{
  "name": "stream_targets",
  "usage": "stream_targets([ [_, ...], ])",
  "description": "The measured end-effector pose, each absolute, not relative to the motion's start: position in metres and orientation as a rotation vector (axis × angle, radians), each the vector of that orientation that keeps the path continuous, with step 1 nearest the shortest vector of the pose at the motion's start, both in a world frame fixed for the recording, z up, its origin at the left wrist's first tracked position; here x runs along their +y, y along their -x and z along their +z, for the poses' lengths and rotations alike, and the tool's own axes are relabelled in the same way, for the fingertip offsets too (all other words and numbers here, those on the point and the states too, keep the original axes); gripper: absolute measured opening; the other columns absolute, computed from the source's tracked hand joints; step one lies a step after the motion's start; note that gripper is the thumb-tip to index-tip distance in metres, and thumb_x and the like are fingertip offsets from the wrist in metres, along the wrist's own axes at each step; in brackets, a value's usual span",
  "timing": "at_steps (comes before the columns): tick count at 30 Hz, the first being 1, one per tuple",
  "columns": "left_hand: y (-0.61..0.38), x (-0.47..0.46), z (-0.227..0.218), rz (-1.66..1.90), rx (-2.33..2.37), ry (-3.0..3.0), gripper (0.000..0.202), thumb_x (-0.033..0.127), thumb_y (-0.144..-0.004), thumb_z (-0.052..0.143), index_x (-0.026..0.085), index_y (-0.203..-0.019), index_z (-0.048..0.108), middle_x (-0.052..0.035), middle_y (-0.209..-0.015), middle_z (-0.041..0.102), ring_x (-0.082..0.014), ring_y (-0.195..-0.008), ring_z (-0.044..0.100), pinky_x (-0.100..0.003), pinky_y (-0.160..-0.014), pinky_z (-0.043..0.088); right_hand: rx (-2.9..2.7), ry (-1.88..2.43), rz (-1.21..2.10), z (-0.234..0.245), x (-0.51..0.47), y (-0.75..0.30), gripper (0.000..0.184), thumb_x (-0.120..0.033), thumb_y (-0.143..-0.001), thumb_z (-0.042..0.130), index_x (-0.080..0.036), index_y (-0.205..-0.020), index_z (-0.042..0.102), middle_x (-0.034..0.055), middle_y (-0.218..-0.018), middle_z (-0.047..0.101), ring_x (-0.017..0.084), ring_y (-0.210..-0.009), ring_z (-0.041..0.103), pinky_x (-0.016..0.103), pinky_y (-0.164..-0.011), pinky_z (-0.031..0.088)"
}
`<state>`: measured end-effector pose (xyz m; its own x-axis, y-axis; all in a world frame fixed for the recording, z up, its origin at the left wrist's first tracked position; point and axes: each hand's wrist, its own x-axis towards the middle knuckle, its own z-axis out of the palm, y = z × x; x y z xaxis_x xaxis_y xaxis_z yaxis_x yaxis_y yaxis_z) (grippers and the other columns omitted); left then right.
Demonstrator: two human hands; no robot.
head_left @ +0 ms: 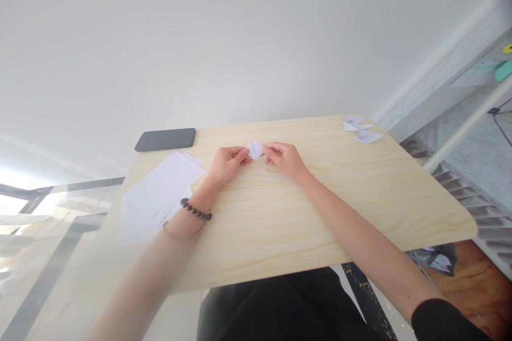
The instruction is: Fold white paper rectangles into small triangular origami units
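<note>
A small folded piece of white paper is held between my two hands, near the far side of the table. My left hand pinches its left edge between thumb and fingers. On the right edge, the thumb and fingertips of my right hand close in a pinch. A crease runs down the middle of the folded paper, and its top looks pointed. My fingers cover both of its sides.
White paper sheets lie under and beside my left forearm. A dark phone-like slab rests at the back left. Several folded white paper pieces sit at the far right of the wooden table. A wall stands behind.
</note>
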<state>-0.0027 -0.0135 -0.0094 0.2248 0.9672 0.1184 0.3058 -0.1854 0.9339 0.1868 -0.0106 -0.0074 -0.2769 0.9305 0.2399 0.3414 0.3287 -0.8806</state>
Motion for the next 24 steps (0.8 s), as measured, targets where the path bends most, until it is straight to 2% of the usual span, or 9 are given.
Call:
stream_targets([
  [6, 0.001, -0.017, -0.005, 0.981, 1.246, -1.633, 0.038, 0.049, -0.076, 0.053, 0.014, -0.080, 0.067, -0.0056, -0.074, 0.067, -0.0163, -0.070, 0.060, -0.026, -0.069, 0.046, -1.835, 1.181, 0.900, -0.010, -0.010, -0.185, 0.028, -0.041, -0.079, 0.048, -0.016, -0.080, 0.060, 0.0032, -0.072, 0.063, 0.011, -0.058, 0.056, 0.023, -0.057, 0.043],
  [13, -0.002, -0.021, 0.000, 0.900, 1.210, -1.603, 0.038, 0.044, -0.067, 0.065, 0.015, -0.091, 0.060, -0.0039, -0.077, 0.068, -0.0162, -0.069, 0.061, -0.025, -0.061, 0.044, -1.859, 1.167, 0.887, -0.010, -0.013, -0.184, 0.028, -0.042, -0.079, 0.048, -0.016, -0.073, 0.056, 0.0018, -0.067, 0.061, 0.009, -0.052, 0.052, 0.021, -0.051, 0.040],
  [20, -0.003, -0.021, 0.002, 0.890, 1.223, -1.672, 0.032, 0.042, -0.068, 0.063, 0.015, -0.086, 0.061, -0.0027, -0.077, 0.067, -0.0155, -0.069, 0.061, -0.024, -0.061, 0.044, -1.873, 1.159, 0.845, -0.011, -0.013, -0.183, 0.028, -0.041, -0.079, 0.048, -0.016, -0.071, 0.056, 0.0006, -0.063, 0.059, 0.009, -0.051, 0.050, 0.021, -0.050, 0.039],
  [24, -0.005, -0.020, -0.002, 0.997, 1.219, -1.655, 0.037, 0.045, -0.074, 0.056, 0.015, -0.095, 0.060, -0.0042, -0.077, 0.068, -0.0149, -0.070, 0.061, -0.025, -0.062, 0.046, -1.897, 1.145, 0.769, -0.012, -0.012, -0.184, 0.026, -0.039, -0.078, 0.049, -0.015, -0.071, 0.058, -0.0007, -0.060, 0.056, 0.008, -0.050, 0.046, 0.020, -0.049, 0.036],
])
